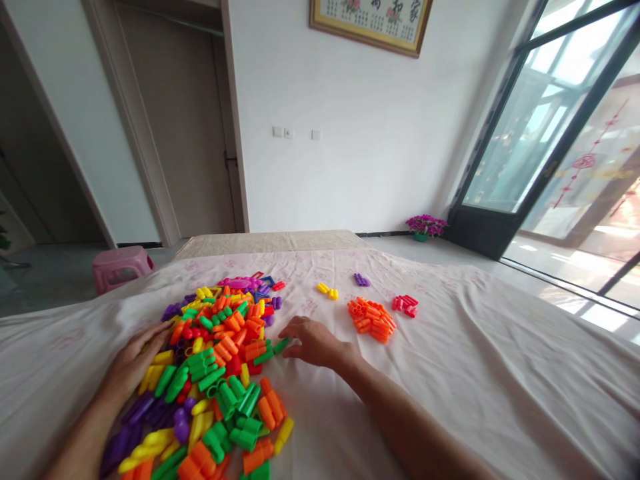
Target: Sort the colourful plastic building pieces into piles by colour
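A large heap of plastic pieces [220, 387] in green, orange, yellow, purple and red covers the left of the cloth. My left hand [143, 357] rests against the heap's left side, its fingertips partly hidden among the pieces. At the heap's right edge, my right hand [311, 341] pinches a green piece [281, 345] between thumb and fingers. Farther right lies a pile of orange pieces [373, 320]. Small groups of yellow pieces [328, 291], purple pieces [361, 280] and pinkish-red pieces [405, 305] sit apart around it.
A pale, wrinkled cloth [450, 373] covers the broad surface under everything. Beyond it on the left stands a pink stool [123, 265]. A pot of purple flowers [426, 227] is on the floor near the glass door [520, 140].
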The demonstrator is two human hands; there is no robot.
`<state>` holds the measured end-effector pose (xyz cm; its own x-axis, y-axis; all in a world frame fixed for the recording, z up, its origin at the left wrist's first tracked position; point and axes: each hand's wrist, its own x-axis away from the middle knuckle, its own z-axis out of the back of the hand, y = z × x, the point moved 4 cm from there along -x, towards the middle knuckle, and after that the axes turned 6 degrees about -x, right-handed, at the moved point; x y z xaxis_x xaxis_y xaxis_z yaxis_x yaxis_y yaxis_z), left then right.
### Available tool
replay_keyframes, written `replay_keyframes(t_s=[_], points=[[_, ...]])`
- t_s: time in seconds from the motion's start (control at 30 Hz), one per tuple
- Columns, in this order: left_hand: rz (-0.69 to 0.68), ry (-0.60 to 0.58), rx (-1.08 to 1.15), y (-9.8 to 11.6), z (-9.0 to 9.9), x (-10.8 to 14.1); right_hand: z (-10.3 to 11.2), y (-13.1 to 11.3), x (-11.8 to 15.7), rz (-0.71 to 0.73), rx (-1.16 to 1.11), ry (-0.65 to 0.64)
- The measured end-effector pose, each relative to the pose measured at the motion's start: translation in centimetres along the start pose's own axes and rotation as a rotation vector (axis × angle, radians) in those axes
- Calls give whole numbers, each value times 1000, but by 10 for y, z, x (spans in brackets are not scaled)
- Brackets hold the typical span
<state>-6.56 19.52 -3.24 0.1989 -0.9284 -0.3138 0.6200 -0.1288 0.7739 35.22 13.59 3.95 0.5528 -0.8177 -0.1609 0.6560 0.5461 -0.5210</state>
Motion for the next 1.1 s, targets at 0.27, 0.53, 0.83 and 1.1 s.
replay_keyframes(t_s=[0.27,0.53,0.83,1.1], points=[[13,9,10,7,2,2,16,14,3,-115,6,32],[23,-36,-2,6,0,2,72,58,22,-259,43,40],[46,-97,-66,11,1,1,40,69,19,-279,132,49],[82,-86,-67,21,5,6,54,65,23,-323,97,155]])
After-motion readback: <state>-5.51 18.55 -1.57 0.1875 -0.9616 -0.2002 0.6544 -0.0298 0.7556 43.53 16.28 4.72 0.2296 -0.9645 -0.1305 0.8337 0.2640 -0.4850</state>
